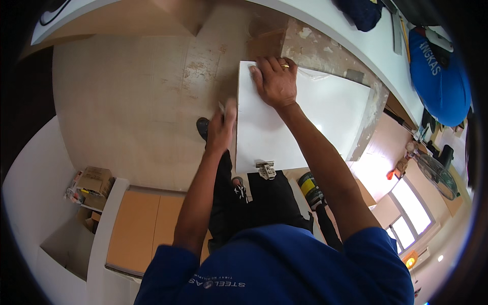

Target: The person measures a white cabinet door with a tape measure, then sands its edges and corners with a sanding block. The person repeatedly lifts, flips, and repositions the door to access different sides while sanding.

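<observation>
A white cabinet door panel (324,110) lies before me on a worn, paint-spotted board (316,45). A metal concealed hinge (266,169) is fitted at its near edge, above my lap. My right hand (276,82) grips the panel's far left corner, the palm on its face and the fingertips bent at the far edge. Beside the panel's left edge, my left hand (221,127) is blurred by motion. It is closed around a small, narrow grey thing (221,107), too blurred to name. Whether that thing touches the edge cannot be made out.
A white counter (366,42) curves along the far side, bearing a metal ruler (397,34) and a blue cap-like item (438,80) with writing. Cardboard boxes (95,181) stand at left, an electric fan (437,176) at right. A round container (310,187) sits near my right leg.
</observation>
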A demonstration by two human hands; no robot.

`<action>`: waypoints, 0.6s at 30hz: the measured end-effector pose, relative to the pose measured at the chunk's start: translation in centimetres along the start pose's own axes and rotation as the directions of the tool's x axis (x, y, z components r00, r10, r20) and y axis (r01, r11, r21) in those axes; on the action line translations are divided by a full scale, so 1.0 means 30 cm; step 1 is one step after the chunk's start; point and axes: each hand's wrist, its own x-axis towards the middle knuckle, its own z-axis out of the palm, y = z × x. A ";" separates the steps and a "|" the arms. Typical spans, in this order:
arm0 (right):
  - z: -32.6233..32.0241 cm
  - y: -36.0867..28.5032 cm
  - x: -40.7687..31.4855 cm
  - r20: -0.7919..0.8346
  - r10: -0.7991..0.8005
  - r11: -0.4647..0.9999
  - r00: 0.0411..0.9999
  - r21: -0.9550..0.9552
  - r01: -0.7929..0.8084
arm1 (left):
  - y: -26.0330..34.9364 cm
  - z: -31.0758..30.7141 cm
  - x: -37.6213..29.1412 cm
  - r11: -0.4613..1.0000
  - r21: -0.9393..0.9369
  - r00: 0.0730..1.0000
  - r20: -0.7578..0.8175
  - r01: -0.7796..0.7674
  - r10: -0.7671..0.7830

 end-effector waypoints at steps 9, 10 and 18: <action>-0.018 -0.012 -0.023 0.083 -0.050 0.997 0.995 0.062 0.045 | -0.114 -0.199 -0.106 0.989 -0.132 0.996 -0.047 0.068 -0.075; -0.032 -0.011 -0.022 0.158 -0.060 0.998 0.986 0.022 0.057 | -0.090 -0.198 -0.148 0.988 -0.122 0.993 -0.058 0.092 -0.100; 0.000 -0.244 -0.042 0.183 0.100 0.990 0.978 -0.114 -0.080 | -0.340 -0.131 -0.397 0.906 -0.365 0.952 -0.129 0.214 -0.277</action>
